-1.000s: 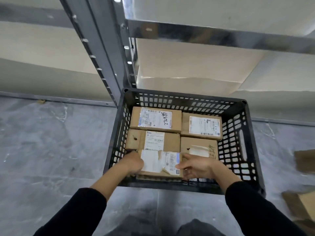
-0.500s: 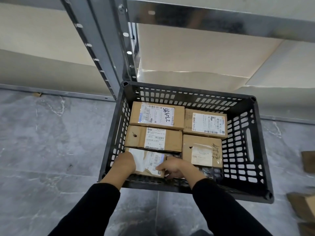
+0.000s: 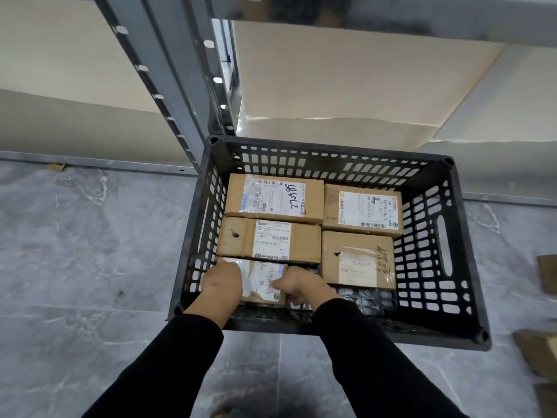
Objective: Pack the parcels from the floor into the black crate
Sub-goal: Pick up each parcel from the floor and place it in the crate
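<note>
**While both hands seat the fifth box, keep it level and tight to its neighbour**

Since the front parcel (image 3: 265, 279) sits low in the near-left corner of the black crate (image 3: 331, 147), at or close to the bottom, the step in hand looks like setting it down. The left hand (image 3: 224, 282) covers its left end, with the fingers folded down over the edge and their tips hidden. The right hand (image 3: 297, 285) holds the right end, thumb on the label and fingers (image 3: 294, 297) curled beneath. Both hands, then, are clamped on the box rather than spread.

To do this well, I would lower it level and slide it back until its long side meets the middle-left parcel (image 3: 268, 239). I would then draw the fingers out sideways rather than upward, so nothing tips. The right hand has open space beside it. The left is close to the slotted wall and could get squeezed.

The box is plain brown cardboard, small and oblong, with a white barcoded label under glossy, wrinkled tape. Part of the label looks torn or lifted. It is probably stiff and light.

Besides the middle-left one, a back-left parcel (image 3: 272, 197), a back-right parcel (image 3: 361, 211) and a right-front parcel (image 3: 357, 257) lie flat in the crate. Bare crate bottom shows at the near right. More cardboard boxes (image 3: 539, 348) lie on the grey floor (image 3: 90, 251) to the right, cut off by the frame edge, so the packing seems unfinished.
</note>
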